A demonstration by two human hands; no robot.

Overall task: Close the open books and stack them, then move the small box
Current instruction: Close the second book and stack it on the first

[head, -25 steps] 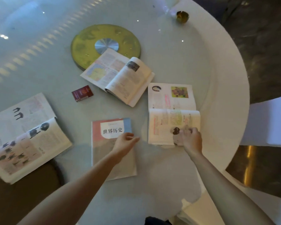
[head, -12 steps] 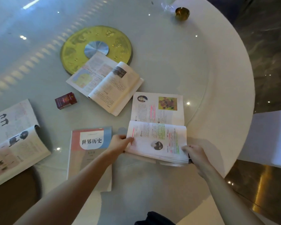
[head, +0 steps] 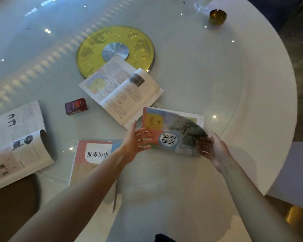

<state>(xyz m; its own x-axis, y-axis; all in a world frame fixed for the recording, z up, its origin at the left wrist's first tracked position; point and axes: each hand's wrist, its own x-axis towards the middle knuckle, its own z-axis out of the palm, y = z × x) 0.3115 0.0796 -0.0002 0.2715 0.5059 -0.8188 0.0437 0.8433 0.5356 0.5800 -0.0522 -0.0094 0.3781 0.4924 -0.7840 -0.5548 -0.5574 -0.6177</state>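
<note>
Surface: round white glass-topped surface [head: 208,81], with a yellow disc with a silver hub [head: 115,49] at its middle.
My left grip [head: 136,141]: fingers spread flat, palm turned toward the left edge of the colourful-covered history book [head: 171,131]; I cannot tell whether it touches.
My right grip [head: 212,149]: fingers curled under the book's right edge, thumb side on top, pinching the cover there.
Book between my hands: cover uppermost and bowed, not yet lying flat; white pages show at its far right corner.
Closed book: 1 pink-and-blue history book with a white title panel [head: 94,158] lies flat under my left forearm.
Open books: 1 open book with a map page [head: 121,89] overlaps the near rim of the disc; 1 open book with animal pictures [head: 16,144] lies at the left edge.
Small box: dark red small box [head: 76,106] rests between the 2 open books, apart from both.
Far right: brass-coloured small bowl [head: 218,16] near the rim.
</note>
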